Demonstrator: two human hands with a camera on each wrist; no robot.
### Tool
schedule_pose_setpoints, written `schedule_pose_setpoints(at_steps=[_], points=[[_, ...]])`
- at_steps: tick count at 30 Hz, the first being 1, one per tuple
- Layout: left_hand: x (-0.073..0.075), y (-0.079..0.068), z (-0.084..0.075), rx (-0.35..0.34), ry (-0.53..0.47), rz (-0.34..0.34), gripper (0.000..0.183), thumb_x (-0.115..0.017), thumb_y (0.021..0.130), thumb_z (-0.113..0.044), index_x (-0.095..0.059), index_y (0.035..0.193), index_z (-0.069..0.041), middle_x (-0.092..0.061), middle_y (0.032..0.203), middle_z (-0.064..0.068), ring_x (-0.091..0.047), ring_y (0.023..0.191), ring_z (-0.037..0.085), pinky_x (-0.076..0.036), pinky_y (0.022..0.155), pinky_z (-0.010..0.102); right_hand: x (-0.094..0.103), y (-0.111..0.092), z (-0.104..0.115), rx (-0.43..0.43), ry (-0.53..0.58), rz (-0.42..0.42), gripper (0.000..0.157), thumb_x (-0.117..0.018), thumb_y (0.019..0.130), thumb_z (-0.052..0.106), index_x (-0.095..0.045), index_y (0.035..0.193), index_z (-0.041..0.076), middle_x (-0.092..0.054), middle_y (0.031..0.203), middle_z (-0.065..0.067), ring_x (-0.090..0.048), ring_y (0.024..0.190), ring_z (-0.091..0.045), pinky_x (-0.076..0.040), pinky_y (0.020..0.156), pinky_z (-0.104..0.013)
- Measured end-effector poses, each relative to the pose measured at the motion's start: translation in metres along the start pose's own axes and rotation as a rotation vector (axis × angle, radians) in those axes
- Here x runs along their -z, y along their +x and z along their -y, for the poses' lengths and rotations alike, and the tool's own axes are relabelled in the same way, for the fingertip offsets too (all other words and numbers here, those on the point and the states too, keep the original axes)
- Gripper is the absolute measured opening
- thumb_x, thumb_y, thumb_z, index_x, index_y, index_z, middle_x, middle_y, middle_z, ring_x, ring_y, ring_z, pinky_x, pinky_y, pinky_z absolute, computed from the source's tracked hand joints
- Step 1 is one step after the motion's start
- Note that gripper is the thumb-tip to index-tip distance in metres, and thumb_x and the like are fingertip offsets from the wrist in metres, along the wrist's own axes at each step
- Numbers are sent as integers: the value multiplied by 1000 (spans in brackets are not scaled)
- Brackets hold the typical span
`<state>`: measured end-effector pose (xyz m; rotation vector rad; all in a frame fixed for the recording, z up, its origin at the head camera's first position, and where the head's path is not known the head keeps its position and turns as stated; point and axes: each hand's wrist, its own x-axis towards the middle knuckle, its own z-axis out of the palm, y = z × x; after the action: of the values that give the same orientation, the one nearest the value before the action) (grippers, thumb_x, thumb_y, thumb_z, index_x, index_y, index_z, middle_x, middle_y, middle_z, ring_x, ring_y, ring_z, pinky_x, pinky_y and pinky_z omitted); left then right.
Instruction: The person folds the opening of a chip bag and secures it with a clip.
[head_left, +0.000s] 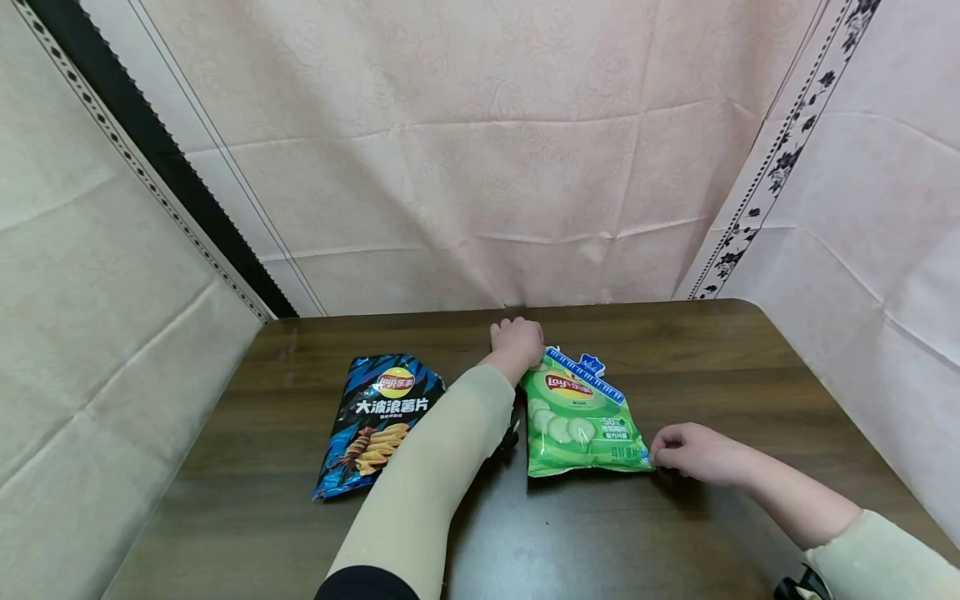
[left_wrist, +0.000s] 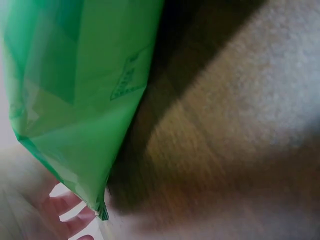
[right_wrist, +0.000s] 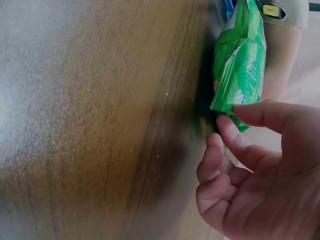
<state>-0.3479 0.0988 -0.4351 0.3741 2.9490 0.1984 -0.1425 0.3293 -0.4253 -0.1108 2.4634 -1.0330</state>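
A green bag of potato chips [head_left: 573,425] with a blue strip along its top lies face up on the table. At its upper left corner is my left hand [head_left: 519,340], gripping the edge; in the left wrist view its fingers [left_wrist: 80,220] show behind the bag's pointed corner. My right hand [head_left: 693,452] pinches the lower right corner between thumb and index finger, as the right wrist view shows, with the other fingers [right_wrist: 212,195] curled beneath. Left of the green bag, partly covered by my left forearm, lies a blue and black chip bag [head_left: 382,417].
The brown wooden table [head_left: 600,542] has a rounded far right corner. A pale cloth [head_left: 450,167] hangs behind it, with more cloth along both sides. My left sleeve [head_left: 435,467] reaches across the middle of the table between the two bags.
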Motion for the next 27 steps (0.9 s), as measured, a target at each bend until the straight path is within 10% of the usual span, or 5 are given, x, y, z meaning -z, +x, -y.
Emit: schedule_pose_setpoints(at_steps=[14,27], points=[[15,-23,15,-66,-37,-122,19,-59,98,-42,-65,99,-25,-57,101,-3,-48,97,21,-39,92,41,6,-7,-1,-49,12,-33,18,-59,99,22,-63,97,5,-56,81,-8,-53,69,-22,-44,60,-34],[44,-98,42,-226,-58,-141,21,-57,99,-42,-68,109,-26,-61,109,-5,-51,95,17,-41,87,38,12,-11,16,17,39,-36,25,-61,99,27,-63,102,3,-57,80,-7,-53,64,-21,-41,50,-28]])
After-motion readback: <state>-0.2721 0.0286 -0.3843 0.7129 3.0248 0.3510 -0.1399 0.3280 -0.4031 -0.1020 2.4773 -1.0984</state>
